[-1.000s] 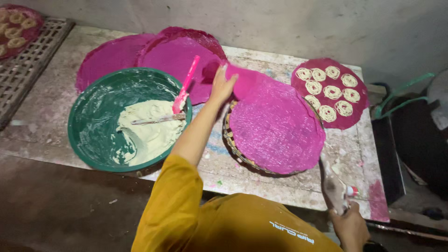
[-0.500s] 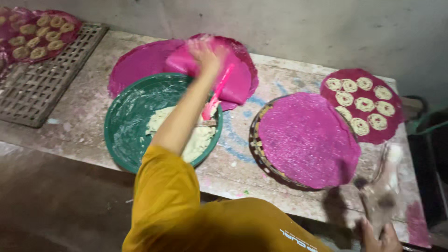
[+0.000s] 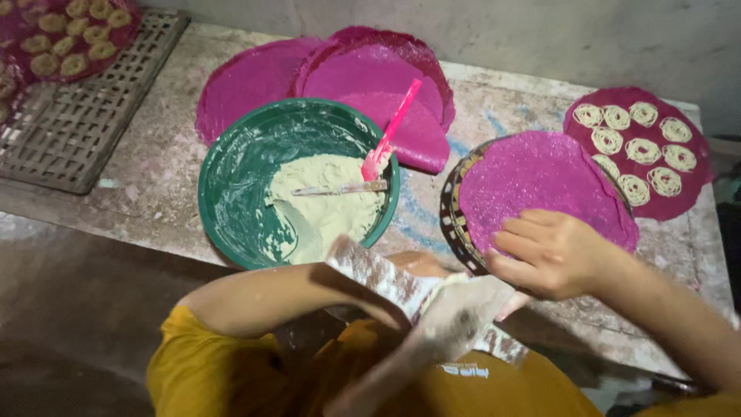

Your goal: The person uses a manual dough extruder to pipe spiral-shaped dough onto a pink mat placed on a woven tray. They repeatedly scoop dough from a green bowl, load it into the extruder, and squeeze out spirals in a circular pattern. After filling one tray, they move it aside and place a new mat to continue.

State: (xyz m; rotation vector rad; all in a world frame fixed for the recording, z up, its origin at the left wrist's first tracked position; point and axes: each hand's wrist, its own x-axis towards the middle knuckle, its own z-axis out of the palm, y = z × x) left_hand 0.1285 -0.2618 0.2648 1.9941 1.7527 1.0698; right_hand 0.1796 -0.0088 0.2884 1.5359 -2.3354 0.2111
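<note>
So 1 pink mat [image 3: 639, 147] at upper right already had 9 dough coils, while the right hand [image 3: 549, 253] rested open on the empty mat [image 3: 540, 181] mid-right and the left hand [image 3: 455, 320] gripped a floury press [image 3: 386, 279].

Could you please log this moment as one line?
left hand: holds floured press | right hand: on pink mat | green bowl: dough

The left hand [image 3: 463, 324] is being hidden almost fully by a dough-smeared press [image 3: 421, 297], so its grip cannot be judged. The woven tray [image 3: 455, 220] is being covered by a magenta mat [image 3: 540, 181]. The rack of coils [image 3: 62, 38] is being cut off at the upper left edge.
</note>
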